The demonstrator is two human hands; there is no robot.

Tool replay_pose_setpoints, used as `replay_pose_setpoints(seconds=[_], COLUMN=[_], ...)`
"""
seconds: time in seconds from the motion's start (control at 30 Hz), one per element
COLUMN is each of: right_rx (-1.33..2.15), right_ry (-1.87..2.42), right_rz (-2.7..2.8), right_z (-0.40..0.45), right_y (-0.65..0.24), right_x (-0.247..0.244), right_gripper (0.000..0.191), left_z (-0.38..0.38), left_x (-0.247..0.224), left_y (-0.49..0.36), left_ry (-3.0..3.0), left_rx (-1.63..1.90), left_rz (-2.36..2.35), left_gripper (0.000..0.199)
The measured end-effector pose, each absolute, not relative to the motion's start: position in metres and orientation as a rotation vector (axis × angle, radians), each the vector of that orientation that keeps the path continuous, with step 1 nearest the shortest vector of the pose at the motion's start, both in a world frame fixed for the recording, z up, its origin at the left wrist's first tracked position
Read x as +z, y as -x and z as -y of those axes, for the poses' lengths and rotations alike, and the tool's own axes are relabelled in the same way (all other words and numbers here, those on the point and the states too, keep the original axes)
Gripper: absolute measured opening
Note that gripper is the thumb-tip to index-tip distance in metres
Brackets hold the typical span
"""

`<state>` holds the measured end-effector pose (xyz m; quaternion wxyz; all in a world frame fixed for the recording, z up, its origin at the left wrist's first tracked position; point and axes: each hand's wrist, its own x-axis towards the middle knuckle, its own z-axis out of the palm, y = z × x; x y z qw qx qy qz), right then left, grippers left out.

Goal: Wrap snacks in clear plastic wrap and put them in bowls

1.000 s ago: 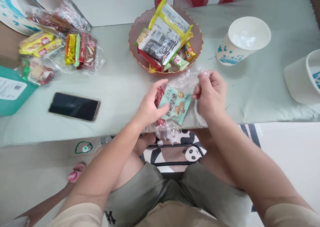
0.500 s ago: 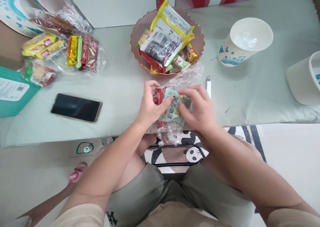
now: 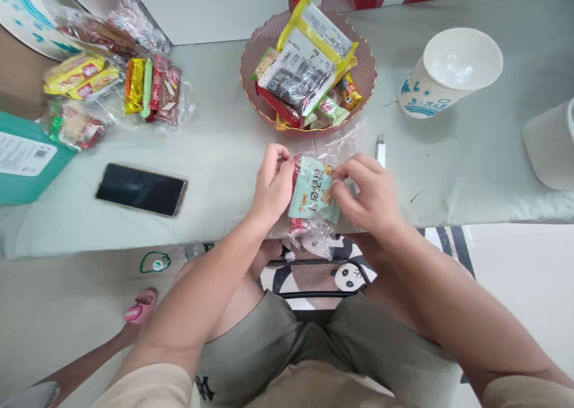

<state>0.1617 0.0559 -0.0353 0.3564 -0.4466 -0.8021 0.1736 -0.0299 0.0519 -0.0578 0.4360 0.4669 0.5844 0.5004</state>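
A mint-green snack packet (image 3: 309,183) with dark lettering lies in front of me at the table's near edge, with a red packet (image 3: 298,225) partly under it. Clear crinkled plastic bag (image 3: 320,238) surrounds both and hangs a little over the edge. At the left side, my left hand (image 3: 274,183) has its thumb and fingers closed on the bag's edge, beside the red wrapping. My right hand (image 3: 368,189) pinches the bag at the right, close to the green packet's edge. What exactly lies between the fingertips is partly hidden.
Behind the hands stands a pink ribbed bowl (image 3: 264,37) of wrapped snacks. A utility knife (image 3: 381,151) lies right of it, near a paper cup (image 3: 442,76) and a white container (image 3: 549,148). Leftward are a phone (image 3: 142,189), bagged snacks (image 3: 155,91) and a green box (image 3: 31,157).
My left thumb has moved off the green packet's face to the bag's left edge. My right fingers have come together at the right edge. The view has shifted slightly.
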Motion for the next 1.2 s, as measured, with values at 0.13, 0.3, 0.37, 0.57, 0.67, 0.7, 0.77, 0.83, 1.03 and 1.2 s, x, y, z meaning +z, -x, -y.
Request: replay_pose_setpoints(seconds=[0.13, 0.3, 0.37, 0.57, 0.67, 0.7, 0.77, 0.83, 1.03, 1.2], right_rx=[0.504, 0.304, 0.206, 0.147, 0.269, 0.29, 0.271, 0.217, 0.214, 0.428], right_ry=[1.173, 1.466, 1.57, 1.338, 1.033, 0.977, 0.935, 0.909, 0.802, 0.824], right_rz=[1.946, 1.898, 1.903, 2.0, 2.186, 2.242, 2.312, 2.317, 2.197, 2.324], right_z=[-0.06, -0.071, -0.073, -0.057, -0.045, -0.043, -0.041, -0.042, -0.045, -0.05], right_y=[-0.185, -0.208, -0.213, -0.204, -0.185, -0.18, -0.172, -0.17, -0.179, -0.188], right_x=[-0.024, -0.034, -0.04, -0.027, -0.023, -0.024, -0.029, -0.032, -0.022, -0.017], right_gripper=[0.02, 0.024, 0.007, 0.034, 0.047, 0.049, 0.043, 0.032, 0.032, 0.032], left_z=[-0.051, -0.053, -0.054, -0.042, -0.03, -0.027, -0.023, -0.022, -0.03, -0.035], left_x=[-0.051, -0.052, -0.056, -0.056, -0.046, -0.043, -0.041, -0.042, -0.042, -0.034], left_y=[0.032, 0.035, 0.034, 0.037, 0.042, 0.043, 0.044, 0.044, 0.044, 0.062], left_ry=[-1.143, -1.165, -1.17, -1.489, -1.994, -2.161, -2.402, -2.5, -2.363, -2.136], left_rx=[1.249, 1.239, 1.244, 1.391, 1.42, 1.36, 1.171, 0.997, 1.051, 1.354], left_rz=[-1.515, -1.521, -1.51, -1.676, -1.638, -1.559, -1.402, -1.319, -1.343, -1.33], left_gripper=[0.016, 0.014, 0.013, 0.026, 0.039, 0.041, 0.05, 0.06, 0.043, 0.025])
